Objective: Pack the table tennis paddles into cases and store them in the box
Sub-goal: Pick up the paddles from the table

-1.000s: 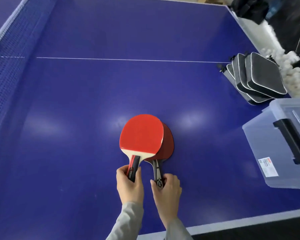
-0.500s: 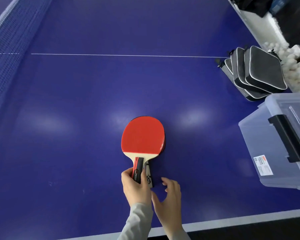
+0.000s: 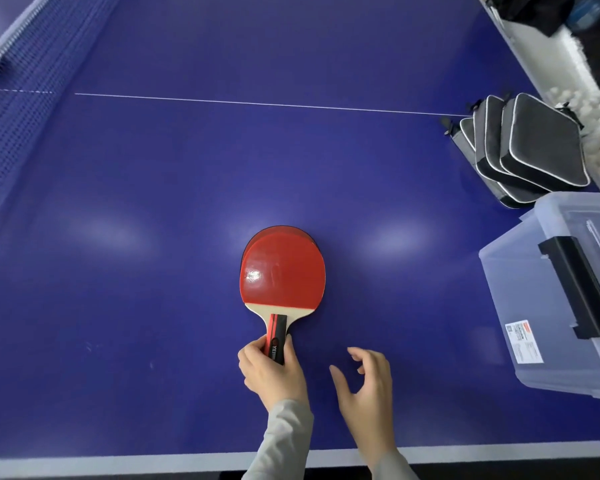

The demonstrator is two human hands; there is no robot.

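The table (image 3: 187,174) is deep blue, crossed by a thin white line and edged in a pale grey-white band. Against that blue, the top paddle (image 3: 283,271) shows a bright red face, a pale wood strip below the rubber and a black handle with a red stripe and small white lettering. A darker red rim with a black edge peeks out just beyond it: the lower paddle (image 3: 303,234). The cases (image 3: 530,147), far right of the paddles, are black with white piping and grey sides. Nearer, the box (image 3: 520,306) is translucent clear plastic with a black latch and a white label marked red. The net (image 3: 21,84), far left, is blue mesh. Both sleeves (image 3: 284,441) are light grey.
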